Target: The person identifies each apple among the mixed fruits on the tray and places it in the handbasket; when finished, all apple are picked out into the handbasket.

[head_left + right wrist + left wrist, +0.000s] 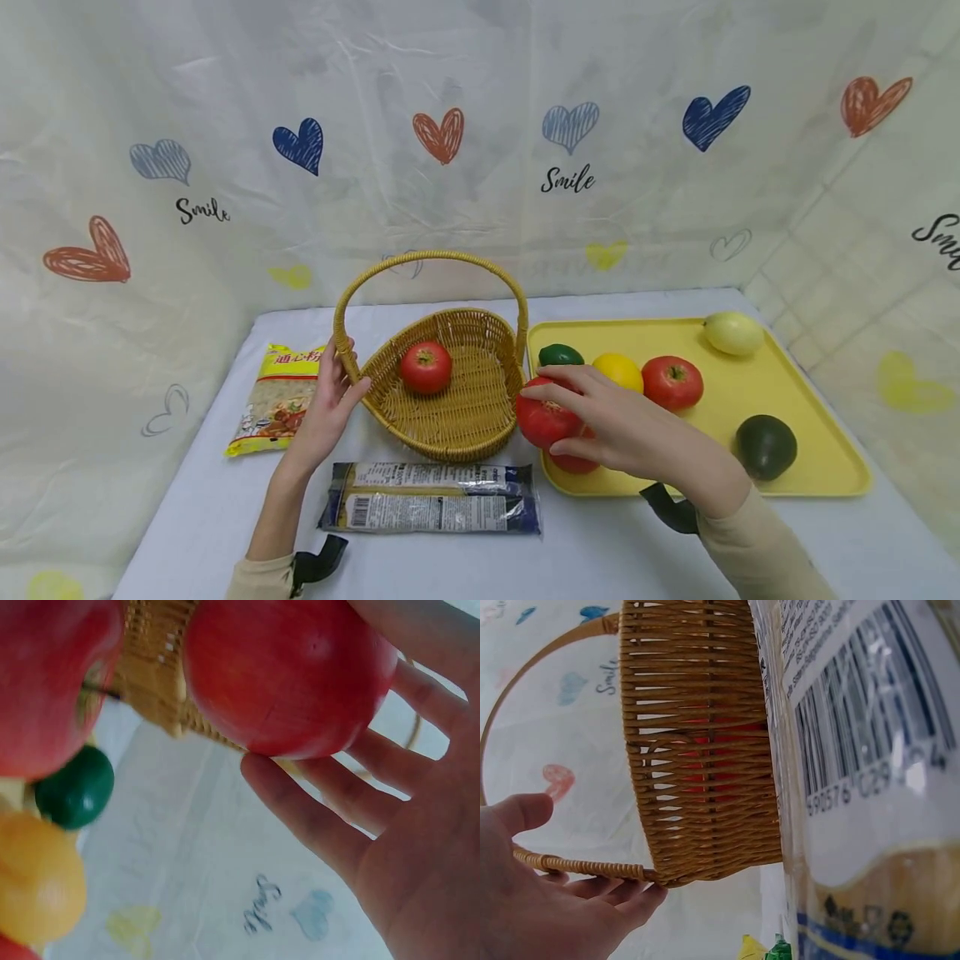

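Note:
My left hand [324,406] is at the left side of a wicker basket [465,454]. Its fingers reach behind the foot of the basket's tall handle [431,255], with the thumb apart in front. Inside the basket lies one red apple [426,367], glimpsed through the weave in the left wrist view. Over the left edge of a yellow tray [817,400], my right hand [611,417] holds another red apple [289,675] between spread, curved fingers and thumb. Beneath that apple sits a further red fruit [574,463], partly hidden by the hand.
On the tray are a dark green fruit [560,356], a yellow lemon-like fruit [619,372], a red apple [672,383], a pale yellow-green fruit [733,333] and a blackish avocado-like fruit [766,447]. A pasta bag [281,400] lies left of the basket, a long noodle packet [431,497] before it.

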`<action>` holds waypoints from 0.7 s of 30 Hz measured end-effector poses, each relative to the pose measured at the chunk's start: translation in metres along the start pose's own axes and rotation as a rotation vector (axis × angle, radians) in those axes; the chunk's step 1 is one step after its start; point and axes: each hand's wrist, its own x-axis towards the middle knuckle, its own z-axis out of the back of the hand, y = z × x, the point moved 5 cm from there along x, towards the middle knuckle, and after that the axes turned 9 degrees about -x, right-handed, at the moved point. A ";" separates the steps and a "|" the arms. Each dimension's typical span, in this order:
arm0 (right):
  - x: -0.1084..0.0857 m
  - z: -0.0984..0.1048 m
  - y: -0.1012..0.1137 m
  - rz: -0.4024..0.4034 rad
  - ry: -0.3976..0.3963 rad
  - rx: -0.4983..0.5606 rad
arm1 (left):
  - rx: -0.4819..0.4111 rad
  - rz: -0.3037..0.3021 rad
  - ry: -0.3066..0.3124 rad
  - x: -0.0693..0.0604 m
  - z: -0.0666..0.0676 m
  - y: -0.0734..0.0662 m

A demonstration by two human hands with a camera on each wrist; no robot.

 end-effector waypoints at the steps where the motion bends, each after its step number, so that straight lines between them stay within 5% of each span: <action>1: 0.005 -0.001 0.001 0.011 0.000 0.001 | -0.002 0.002 0.000 0.000 0.000 -0.001; 10: 0.047 -0.016 0.011 0.055 0.035 -0.119 | 0.015 0.006 -0.003 -0.006 0.000 0.001; 21: 0.089 -0.030 0.005 0.105 0.111 -0.129 | 0.021 -0.011 -0.001 -0.003 0.001 0.001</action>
